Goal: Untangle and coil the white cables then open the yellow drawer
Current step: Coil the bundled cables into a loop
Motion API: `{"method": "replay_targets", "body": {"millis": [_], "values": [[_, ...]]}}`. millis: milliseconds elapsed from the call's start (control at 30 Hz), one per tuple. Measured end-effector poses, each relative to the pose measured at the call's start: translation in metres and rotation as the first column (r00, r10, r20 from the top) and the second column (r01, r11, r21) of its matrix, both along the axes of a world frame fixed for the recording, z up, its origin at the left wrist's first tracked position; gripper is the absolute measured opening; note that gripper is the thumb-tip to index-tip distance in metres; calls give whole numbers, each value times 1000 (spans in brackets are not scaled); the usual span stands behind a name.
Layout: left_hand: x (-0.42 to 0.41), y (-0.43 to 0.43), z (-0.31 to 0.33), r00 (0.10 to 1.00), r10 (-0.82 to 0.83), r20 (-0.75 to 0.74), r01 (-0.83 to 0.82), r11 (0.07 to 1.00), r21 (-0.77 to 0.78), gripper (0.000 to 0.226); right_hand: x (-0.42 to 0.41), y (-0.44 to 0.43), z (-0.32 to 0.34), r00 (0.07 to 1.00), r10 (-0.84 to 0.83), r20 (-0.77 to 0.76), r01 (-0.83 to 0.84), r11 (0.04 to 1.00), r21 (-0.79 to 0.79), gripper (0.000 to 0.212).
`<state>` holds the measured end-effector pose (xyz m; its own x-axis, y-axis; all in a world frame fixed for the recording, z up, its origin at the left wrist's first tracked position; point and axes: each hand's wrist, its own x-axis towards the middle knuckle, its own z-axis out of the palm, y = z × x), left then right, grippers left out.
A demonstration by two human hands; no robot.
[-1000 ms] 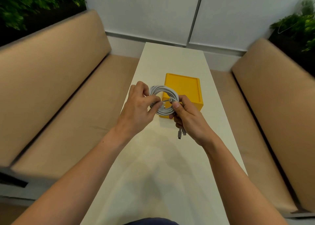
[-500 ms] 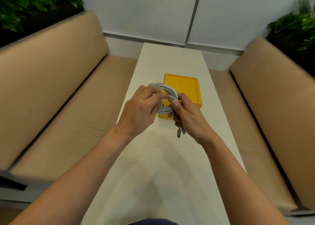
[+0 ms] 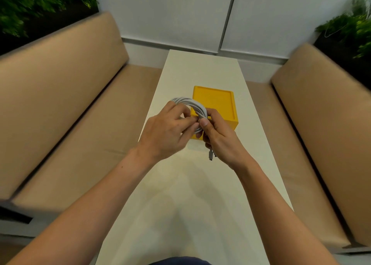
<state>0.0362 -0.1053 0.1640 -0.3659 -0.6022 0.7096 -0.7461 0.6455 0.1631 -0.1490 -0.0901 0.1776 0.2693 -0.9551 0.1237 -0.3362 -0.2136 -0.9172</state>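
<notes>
Both hands, the left hand (image 3: 168,136) and right hand (image 3: 219,138), pinch the coiled white cables (image 3: 192,106) between them above the bench (image 3: 180,214); coiling looks nearly finished, so next comes freeing a hand for the yellow drawer (image 3: 216,104) just beyond.

A long white table (image 3: 200,204) ran to a white panelled wall (image 3: 170,9). A tan left bench (image 3: 60,96) and right bench (image 3: 325,120) flanked it. Plants (image 3: 30,3) grew behind both bench backs.

Bare forearms (image 3: 96,200) (navy garment (image 3: 180,261) below)
</notes>
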Motion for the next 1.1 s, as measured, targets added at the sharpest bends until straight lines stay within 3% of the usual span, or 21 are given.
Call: {"method": "replay_targets", "body": {"millis": [167,267,400,467,533,600,667,733,800,867,1000,1100], "values": [[0,4,-1,997,-71,41,59,967,247,33,-1,1,-3,996,-31,-79,26,998,-62,26],[5,5,7,969,-114,-220,192,906,377,23,-7,1,-6,988,-49,-148,41,997,-58,26],[12,7,31,762,-20,-647,448,738,505,6,-13,2,-4,984,-53,-172,46,998,-45,26],[16,6,36,698,34,-715,440,767,466,12,-13,2,-2,983,-52,-175,45,998,-47,26],[19,-3,37,726,136,-674,249,862,442,24,-13,2,0,983,-46,-178,38,998,-50,25],[21,-10,38,741,295,-604,100,840,533,40,-12,3,3,984,-31,-174,22,998,-53,26],[22,-13,41,810,306,-501,149,718,680,59,-10,4,6,986,-17,-163,7,998,-57,26],[15,-7,40,875,176,-450,233,663,712,53,-7,4,11,990,-15,-141,7,998,-59,26],[4,0,38,868,113,-484,258,730,633,34,-5,4,15,994,-31,-105,25,998,-59,26],[-1,4,36,827,118,-550,265,781,566,36,-5,4,17,994,-51,-99,44,997,-67,26],[8,2,35,851,30,-524,358,698,621,56,-7,3,18,994,-63,-94,56,996,-73,27],[11,2,35,862,41,-506,320,730,604,53,-5,4,18,996,-42,-81,36,997,-71,28]]}}
